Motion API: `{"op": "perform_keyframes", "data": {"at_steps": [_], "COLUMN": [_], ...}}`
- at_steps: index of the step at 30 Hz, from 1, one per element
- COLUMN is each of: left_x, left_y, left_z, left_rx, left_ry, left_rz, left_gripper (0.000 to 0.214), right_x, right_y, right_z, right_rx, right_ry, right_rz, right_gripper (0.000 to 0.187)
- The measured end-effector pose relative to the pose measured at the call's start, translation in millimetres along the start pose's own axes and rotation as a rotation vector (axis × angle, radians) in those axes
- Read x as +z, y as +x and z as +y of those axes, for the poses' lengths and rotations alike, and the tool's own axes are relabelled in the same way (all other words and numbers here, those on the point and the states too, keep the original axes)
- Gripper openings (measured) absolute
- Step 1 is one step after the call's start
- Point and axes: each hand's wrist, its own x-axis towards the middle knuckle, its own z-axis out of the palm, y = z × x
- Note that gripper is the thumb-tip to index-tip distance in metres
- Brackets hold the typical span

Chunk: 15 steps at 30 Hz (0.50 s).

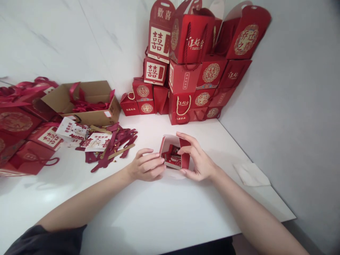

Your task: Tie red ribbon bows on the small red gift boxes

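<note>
A small red gift box [185, 162] with pale inner walls is held over the white table, its open top facing me. Inside it lie red printed packets [174, 159]. The fingers of my left hand [148, 165] are curled and pinch the box's left edge; the thumb is mostly hidden. Around the right wall, my right hand [199, 161] is closed, with fingers over the upper edge and the thumb low near the front corner. How full the box is below the packets cannot be seen.
Stacked red gift boxes [183, 78] stand against the back wall. To the left are a cardboard carton [91, 118] with ribbons, loose dark-red ribbon strips [123, 136], white printed cards [97, 141] and more red boxes [32, 154]. A whitish sheet [251, 174] lies near the right edge.
</note>
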Motion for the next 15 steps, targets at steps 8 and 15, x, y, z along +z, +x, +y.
{"op": "perform_keyframes", "data": {"at_steps": [8, 15], "left_x": [3.8, -0.6], "left_y": [17.8, 42.1], "left_z": [3.7, 10.3], "left_rx": [-0.251, -0.651], "left_ry": [-0.332, -0.284], "left_rz": [-0.182, -0.188], "left_gripper": [0.067, 0.044], "right_x": [0.8, 2.7], "right_y": [5.5, 5.7], "right_z": [-0.4, 1.7], "right_rx": [0.195, 0.181], "right_ry": [0.105, 0.128], "right_rz": [-0.051, -0.105], "right_gripper": [0.063, 0.067]}}
